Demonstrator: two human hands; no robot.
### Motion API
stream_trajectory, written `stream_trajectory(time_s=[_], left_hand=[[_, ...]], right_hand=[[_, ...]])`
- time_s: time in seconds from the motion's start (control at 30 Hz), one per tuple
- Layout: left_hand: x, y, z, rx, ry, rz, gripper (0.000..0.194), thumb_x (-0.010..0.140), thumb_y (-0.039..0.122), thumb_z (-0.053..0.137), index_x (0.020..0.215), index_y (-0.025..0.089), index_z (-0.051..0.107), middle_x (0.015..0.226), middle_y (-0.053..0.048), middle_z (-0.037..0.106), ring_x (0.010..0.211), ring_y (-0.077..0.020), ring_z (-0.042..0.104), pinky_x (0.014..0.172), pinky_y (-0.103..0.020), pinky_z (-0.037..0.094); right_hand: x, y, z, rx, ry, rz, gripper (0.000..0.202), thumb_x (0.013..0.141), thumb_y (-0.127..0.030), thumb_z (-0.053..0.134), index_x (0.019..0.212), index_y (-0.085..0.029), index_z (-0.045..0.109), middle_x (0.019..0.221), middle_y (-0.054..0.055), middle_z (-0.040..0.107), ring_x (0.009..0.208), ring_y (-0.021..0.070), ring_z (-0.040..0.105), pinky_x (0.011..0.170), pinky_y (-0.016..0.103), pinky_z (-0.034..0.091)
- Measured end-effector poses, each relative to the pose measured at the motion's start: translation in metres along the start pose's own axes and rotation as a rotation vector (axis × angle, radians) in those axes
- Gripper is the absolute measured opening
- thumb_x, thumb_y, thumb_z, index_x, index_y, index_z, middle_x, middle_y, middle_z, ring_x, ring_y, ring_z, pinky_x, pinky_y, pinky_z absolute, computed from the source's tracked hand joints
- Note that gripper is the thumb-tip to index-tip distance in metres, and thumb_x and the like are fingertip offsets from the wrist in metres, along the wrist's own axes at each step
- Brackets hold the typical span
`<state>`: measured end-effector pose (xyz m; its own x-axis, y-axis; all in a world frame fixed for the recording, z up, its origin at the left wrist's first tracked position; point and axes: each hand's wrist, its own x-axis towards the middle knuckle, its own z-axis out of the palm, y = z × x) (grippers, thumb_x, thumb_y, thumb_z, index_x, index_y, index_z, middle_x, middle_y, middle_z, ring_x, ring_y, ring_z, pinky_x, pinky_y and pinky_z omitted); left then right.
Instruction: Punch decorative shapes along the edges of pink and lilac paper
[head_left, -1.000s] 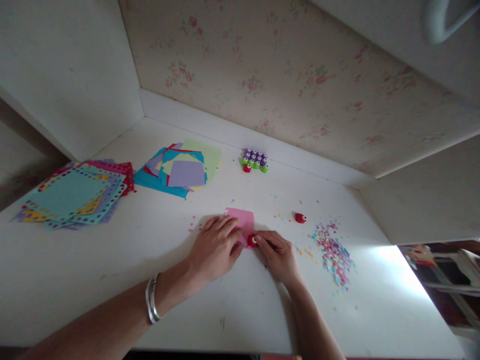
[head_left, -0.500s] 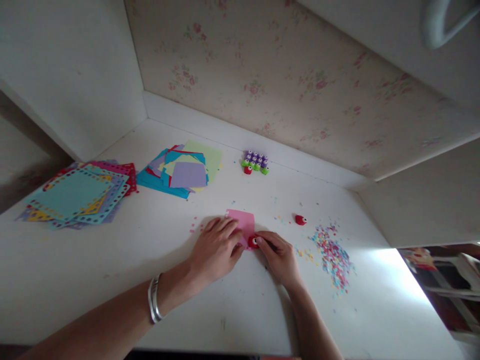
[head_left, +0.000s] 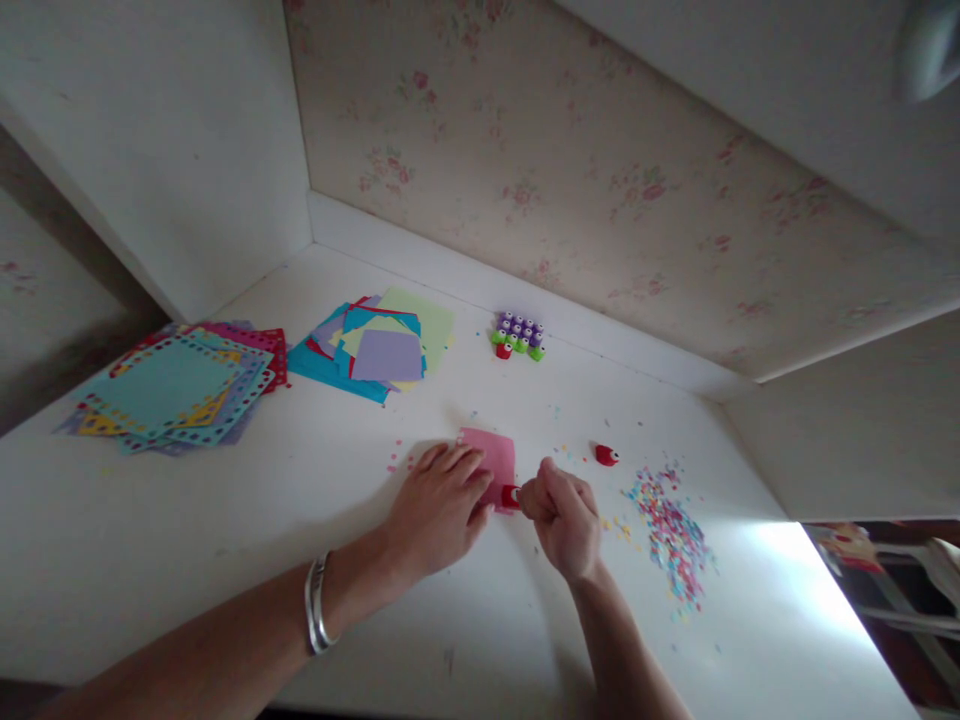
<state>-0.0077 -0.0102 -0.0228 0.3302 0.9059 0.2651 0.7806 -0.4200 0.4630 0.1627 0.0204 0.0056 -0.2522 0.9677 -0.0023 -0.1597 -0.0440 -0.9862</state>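
Observation:
A pink sheet of paper [head_left: 491, 450] lies on the white desk, with a few punched holes along its edge. My left hand [head_left: 441, 505], wearing silver bangles at the wrist, rests flat with its fingers over the left side of the sheet. At the sheet's lower right corner sits a small red paper punch [head_left: 510, 496] with a white eye-like button. The curled fingers of my right hand [head_left: 562, 515] close on the punch's right end, which they partly cover. Small pink punched bits [head_left: 395, 455] lie left of the sheet.
Stacked punched sheets [head_left: 172, 385] and a pile of coloured paper [head_left: 386, 355] are at left. Several purple and green punches [head_left: 521, 330] stand in rows near the wall. Another red punch [head_left: 607, 456] lies right, near a confetti heap [head_left: 671, 540].
My right hand has gone from a finger-and-thumb pinch on the red punch to a more curled, fist-like shape with the wrist raised. My left hand stays on the paper. The view has shifted slightly.

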Motion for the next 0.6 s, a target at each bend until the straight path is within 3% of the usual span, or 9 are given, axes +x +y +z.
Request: stream_trajectory(time_s=[0.17,0.3,0.6], left_hand=[[-0.001,0.0,-0.001,-0.008,-0.007,-0.01,0.028,0.094,0.032,0.056,0.118,0.021,0.064,0.132,-0.008,0.062,0.128,-0.0279,0.05,0.112,-0.049,0.033],[0.0,0.0,-0.003,-0.011,-0.021,-0.01,0.027,0.095,0.031,0.053,0.118,0.021,0.064,0.134,-0.009,0.06,0.128,-0.0277,0.05,0.111,-0.049,0.033],[0.001,0.001,-0.002,-0.017,-0.034,-0.023,0.028,0.094,0.031,0.055,0.118,0.02,0.064,0.132,-0.008,0.061,0.129,-0.0282,0.048,0.111,-0.049,0.033]], right_hand=[[0.003,0.014,-0.005,-0.124,0.019,0.027,0.058,0.097,-0.046,0.051,0.049,-0.024,0.029,0.046,-0.008,0.022,0.045,0.0092,0.019,0.047,0.03,0.019],[-0.004,0.01,-0.008,-0.141,0.041,-0.024,0.057,0.099,-0.044,0.048,0.05,-0.024,0.027,0.047,-0.008,0.021,0.046,0.0094,0.017,0.048,0.03,0.02],[-0.001,0.015,-0.013,-0.317,0.014,0.042,0.058,0.1,-0.047,0.045,0.049,-0.024,0.03,0.046,-0.006,0.026,0.046,0.0098,0.023,0.048,0.03,0.023]])
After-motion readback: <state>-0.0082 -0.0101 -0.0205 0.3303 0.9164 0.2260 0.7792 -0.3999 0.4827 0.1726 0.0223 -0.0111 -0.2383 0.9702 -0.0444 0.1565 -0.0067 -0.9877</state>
